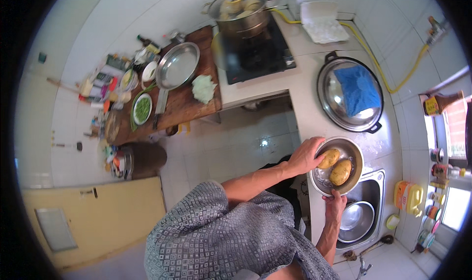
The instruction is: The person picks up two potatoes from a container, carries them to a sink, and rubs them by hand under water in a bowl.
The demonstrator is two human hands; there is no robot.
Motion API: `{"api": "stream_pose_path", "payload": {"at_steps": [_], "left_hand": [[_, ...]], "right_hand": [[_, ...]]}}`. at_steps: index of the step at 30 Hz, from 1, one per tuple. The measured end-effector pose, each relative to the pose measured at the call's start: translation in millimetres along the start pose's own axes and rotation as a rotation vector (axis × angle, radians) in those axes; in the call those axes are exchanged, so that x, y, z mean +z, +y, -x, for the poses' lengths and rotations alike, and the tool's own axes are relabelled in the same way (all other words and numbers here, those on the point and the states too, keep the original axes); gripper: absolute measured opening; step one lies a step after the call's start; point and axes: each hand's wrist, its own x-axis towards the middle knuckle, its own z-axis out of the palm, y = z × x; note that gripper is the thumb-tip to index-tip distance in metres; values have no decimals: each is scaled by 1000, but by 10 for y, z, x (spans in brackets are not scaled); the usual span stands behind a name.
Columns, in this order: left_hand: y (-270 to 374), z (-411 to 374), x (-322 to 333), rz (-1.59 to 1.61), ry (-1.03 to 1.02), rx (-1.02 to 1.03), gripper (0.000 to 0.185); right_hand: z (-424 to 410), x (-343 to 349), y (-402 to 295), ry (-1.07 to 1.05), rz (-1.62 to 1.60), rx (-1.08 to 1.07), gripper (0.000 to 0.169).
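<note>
A metal bowl (358,162) holds two yellow potatoes, one (329,158) near its upper left wall and the other (340,172) beside it, lower down. My left hand (306,155) grips the bowl's left rim, with a fingertip against the upper left potato. At the bowl's near rim, my right hand (335,205) is closed on the edge, its thumb on top and the fingers partly hidden underneath. The bowl is over the counter edge and partly over a steel sink (381,184), where another metal bowl (356,221) sits.
A lidded wok (324,95) with a blue cloth (357,90) stands beyond the bowl. A steamer pot (243,24) is on the black cooktop (258,59). The wooden table (184,112) carries a steel pan (178,66) and chopped greens (142,109). A faucet (363,269) is beside the sink.
</note>
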Motion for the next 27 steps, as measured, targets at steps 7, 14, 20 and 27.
{"api": "stream_pose_path", "payload": {"at_steps": [7,14,20,27], "left_hand": [[-328,644,-599,517,-371,-660,43],[-602,1340,-1202,722,-233,-700,47],[-917,2013,-1903,853,-41,-706,47],[-1445,2855,-2846,914,256,-713,51]], "right_hand": [[108,163,147,-222,151,98,18],[152,569,335,-496,294,240,19],[521,1537,86,-740,657,330,24],[461,2549,424,-715,953,252,19]]}}
